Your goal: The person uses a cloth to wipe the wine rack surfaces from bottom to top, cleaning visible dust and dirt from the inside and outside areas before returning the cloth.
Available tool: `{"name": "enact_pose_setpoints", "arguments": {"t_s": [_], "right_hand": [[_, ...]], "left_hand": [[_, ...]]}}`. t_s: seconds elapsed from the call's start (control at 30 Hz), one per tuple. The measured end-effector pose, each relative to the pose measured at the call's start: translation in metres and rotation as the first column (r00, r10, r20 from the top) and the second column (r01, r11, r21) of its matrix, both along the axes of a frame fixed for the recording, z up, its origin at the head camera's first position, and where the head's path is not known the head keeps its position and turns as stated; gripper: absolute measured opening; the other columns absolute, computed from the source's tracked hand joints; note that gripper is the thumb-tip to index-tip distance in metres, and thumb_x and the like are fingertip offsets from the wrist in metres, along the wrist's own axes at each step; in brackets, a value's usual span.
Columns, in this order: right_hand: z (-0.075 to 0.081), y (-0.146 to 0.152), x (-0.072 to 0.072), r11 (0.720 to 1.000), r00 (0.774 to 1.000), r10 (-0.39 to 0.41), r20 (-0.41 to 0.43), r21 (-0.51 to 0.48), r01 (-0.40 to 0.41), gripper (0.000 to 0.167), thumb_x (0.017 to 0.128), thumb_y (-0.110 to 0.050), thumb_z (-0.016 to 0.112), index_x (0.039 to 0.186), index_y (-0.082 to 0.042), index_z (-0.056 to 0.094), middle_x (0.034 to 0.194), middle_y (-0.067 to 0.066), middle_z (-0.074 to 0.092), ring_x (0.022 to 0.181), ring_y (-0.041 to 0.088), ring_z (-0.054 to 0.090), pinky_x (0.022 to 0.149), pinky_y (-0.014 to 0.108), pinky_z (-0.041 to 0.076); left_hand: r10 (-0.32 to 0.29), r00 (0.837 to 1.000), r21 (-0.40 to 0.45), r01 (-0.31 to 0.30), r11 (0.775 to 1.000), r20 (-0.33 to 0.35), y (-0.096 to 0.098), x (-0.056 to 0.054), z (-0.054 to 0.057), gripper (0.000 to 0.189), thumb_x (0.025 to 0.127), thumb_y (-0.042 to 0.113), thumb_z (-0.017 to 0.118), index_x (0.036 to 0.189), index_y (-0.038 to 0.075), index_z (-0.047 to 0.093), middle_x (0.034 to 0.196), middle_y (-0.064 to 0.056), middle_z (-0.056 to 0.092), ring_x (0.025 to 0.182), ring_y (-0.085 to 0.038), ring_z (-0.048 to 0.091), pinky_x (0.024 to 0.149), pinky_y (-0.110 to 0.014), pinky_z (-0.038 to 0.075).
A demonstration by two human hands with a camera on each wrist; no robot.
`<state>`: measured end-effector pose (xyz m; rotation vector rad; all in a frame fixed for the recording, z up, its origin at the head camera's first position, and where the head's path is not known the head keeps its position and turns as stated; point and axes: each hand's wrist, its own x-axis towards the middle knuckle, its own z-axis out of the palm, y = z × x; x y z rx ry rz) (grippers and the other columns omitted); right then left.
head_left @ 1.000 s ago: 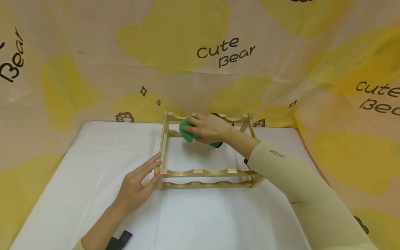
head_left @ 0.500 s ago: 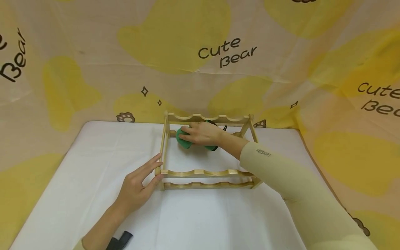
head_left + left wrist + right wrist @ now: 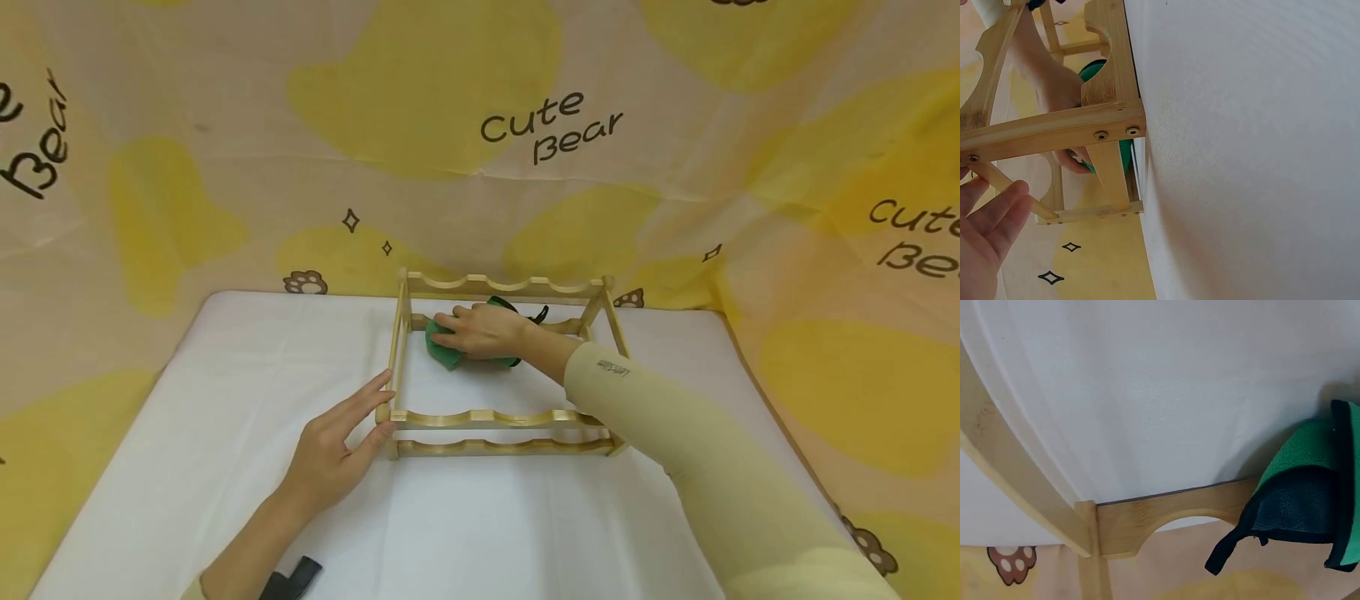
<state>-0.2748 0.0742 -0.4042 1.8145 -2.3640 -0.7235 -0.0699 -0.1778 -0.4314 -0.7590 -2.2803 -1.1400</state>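
Observation:
A pale wooden rack (image 3: 480, 418) with scalloped rails stands on the white-covered table. Reaching down between its front and back rails, my right hand (image 3: 483, 331) grips a green cloth (image 3: 442, 348) with black edging. The cloth lies bunched low by the lower back rail, partly hidden under the palm. In the right wrist view, the cloth's black trim and loop (image 3: 1225, 550) hang in front of the scalloped rail. My left hand (image 3: 330, 454) holds the rack's front left corner, thumb at the front and fingers along the side; the left wrist view has its fingers (image 3: 1007, 209) against a thin rail.
Patterned yellow and beige fabric (image 3: 420, 92) hangs behind the table and at its sides. A black object (image 3: 292, 579) lies near the left forearm at the bottom. The white tabletop (image 3: 480, 525) extends in front of the rack.
The right hand has moved the green cloth lower and slightly toward me inside the rack, uncovering the upper back rail. The left hand stays at the same corner.

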Motion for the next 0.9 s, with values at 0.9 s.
{"name": "enact_pose_setpoints", "arguments": {"t_s": [0.9], "right_hand": [[0.013, 0.032, 0.003, 0.986, 0.992, -0.111, 0.065, 0.135, 0.101, 0.050, 0.111, -0.015, 0.054, 0.160, -0.018, 0.045, 0.164, 0.012, 0.040, 0.127, 0.032, 0.060, 0.077, 0.033, 0.061]], "left_hand": [[0.019, 1.000, -0.015, -0.018, 1.000, 0.025, -0.001, 0.002, 0.003, 0.041, 0.087, 0.003, 0.079, 0.127, 0.000, 0.070, 0.149, -0.009, 0.060, 0.129, -0.026, 0.064, 0.111, -0.015, 0.042]]}}
